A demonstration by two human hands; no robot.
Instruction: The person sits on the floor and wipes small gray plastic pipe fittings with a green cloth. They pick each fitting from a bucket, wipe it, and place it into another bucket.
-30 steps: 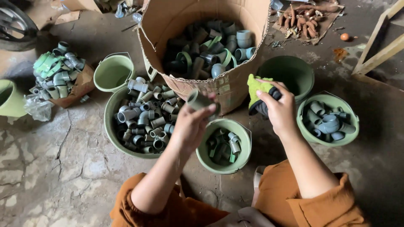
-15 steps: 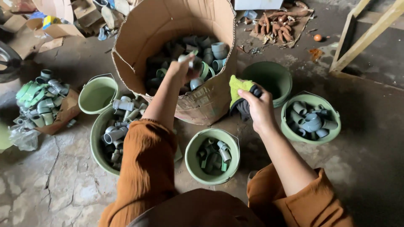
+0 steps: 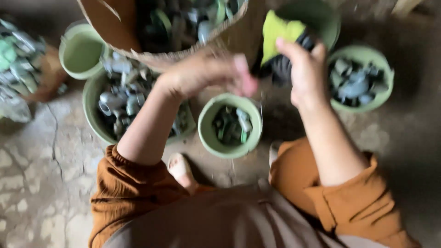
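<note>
The view is motion-blurred. My left hand (image 3: 209,73) hovers just in front of the cardboard box (image 3: 119,32) of grey-green pipe fittings, above a small green bucket (image 3: 206,135) that holds a few fittings. The blur hides whether it holds anything. My right hand (image 3: 305,69) is closed on a yellow-green cloth (image 3: 278,30) wrapped around a dark piece (image 3: 280,69), between the box and the right-hand green bucket (image 3: 383,89) of grey fittings.
A wide green basin (image 3: 92,115) full of fittings sits at the left, with an empty pale green bucket (image 3: 80,50) behind it. A dark green bucket (image 3: 328,16) stands at the top right. Loose fittings (image 3: 18,59) lie at far left. My foot (image 3: 181,170) rests on cracked concrete.
My left hand has pulled back from the box opening toward the small bucket. The camera has tipped down and closer. My right hand still grips the cloth.
</note>
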